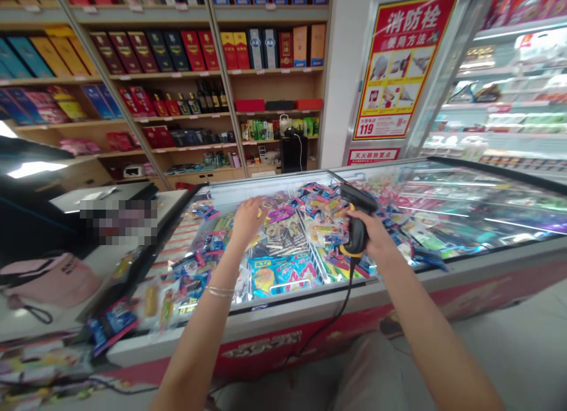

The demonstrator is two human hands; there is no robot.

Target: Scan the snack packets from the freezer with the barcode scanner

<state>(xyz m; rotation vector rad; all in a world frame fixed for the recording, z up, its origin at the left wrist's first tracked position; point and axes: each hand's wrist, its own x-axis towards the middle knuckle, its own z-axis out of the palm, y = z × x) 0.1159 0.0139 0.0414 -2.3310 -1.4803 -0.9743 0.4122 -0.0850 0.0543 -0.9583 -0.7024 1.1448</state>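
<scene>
My right hand (371,229) is closed around the handle of a black barcode scanner (357,234) with yellow trim. Its cable hangs down in front of the chest freezer (266,313). Over the left part of the freezer, my left hand (248,218) has its fingers curled in. A bit of yellow shows beside them, but what they hold is hidden and blurred. Blue ice cream packets (283,273) lie in a wire basket below. Corn-like wrapped ice creams (326,231) are heaped close to the scanner. Dark patterned packets (283,234) lie between my hands.
On the freezer's left rim are a blue packet (113,325) and a wrapped yellow ice cream (151,299). A pink cap (55,278) sits on the counter at left. Shelves of boxes (159,51) stand behind. Sliding glass (478,204) covers the right part.
</scene>
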